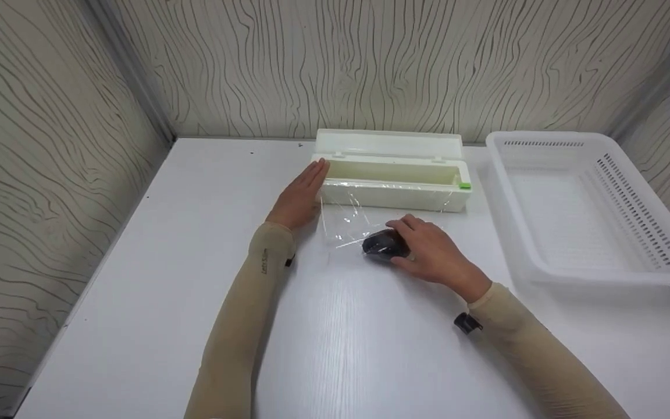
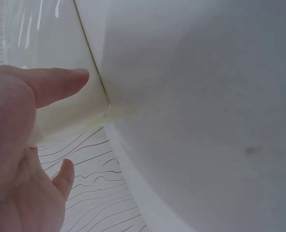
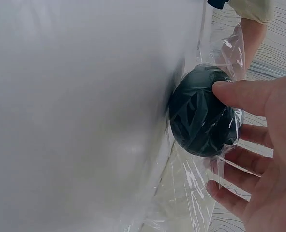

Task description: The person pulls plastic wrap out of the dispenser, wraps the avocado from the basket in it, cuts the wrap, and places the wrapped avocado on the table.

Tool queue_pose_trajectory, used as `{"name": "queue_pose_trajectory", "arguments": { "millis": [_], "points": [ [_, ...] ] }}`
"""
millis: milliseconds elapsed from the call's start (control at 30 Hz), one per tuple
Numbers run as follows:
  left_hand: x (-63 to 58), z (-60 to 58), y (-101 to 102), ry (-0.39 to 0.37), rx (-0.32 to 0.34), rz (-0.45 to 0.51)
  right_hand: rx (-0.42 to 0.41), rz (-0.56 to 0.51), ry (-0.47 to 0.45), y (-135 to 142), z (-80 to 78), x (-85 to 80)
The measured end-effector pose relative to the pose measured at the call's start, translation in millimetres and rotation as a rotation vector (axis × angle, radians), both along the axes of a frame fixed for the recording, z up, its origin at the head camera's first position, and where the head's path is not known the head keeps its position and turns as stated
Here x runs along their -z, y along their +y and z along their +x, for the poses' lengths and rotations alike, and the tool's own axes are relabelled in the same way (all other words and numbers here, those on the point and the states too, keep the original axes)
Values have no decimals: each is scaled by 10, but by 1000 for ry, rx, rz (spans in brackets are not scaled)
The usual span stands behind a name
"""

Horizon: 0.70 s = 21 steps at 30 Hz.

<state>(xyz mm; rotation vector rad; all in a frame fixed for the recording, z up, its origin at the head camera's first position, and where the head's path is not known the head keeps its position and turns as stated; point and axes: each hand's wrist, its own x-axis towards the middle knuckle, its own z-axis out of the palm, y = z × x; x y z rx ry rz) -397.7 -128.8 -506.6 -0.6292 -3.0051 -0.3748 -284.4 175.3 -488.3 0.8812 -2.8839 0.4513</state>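
Note:
My right hand [image 1: 432, 250] holds a dark, rounded oval object [image 3: 201, 113] wrapped in clear plastic film, close to the tabletop. The thumb is on one side and the fingers are on the other; its exact kind is unclear under the film. Clear cling film [image 1: 346, 218] stretches from the front of a cream-white film dispenser box [image 1: 393, 196] down to this object. With straight fingers, my left hand [image 1: 299, 201] rests against the box's left end. In the left wrist view, the thumb [image 2: 67, 84] extends along the box's side.
The dispenser's lid [image 1: 390, 141] stands raised at the back, and a green slider [image 1: 464, 186] sits at its right front corner. A white plastic basket [image 1: 521, 233] with slotted sides is on the right. Wood-patterned panels [image 1: 370, 64] enclose the white table [image 1: 335, 349].

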Motion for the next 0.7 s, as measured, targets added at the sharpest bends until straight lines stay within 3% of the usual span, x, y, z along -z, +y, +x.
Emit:
{"name": "queue_pose_trajectory", "arguments": {
  "millis": [167, 700],
  "points": [
    [-8, 13, 4, -9, -8, 14, 1, 20, -18, -9, 1, -2],
    [11, -7, 5, -17, -25, 29, 5, 51, 40, -58, -96, 59]
  ]
}}
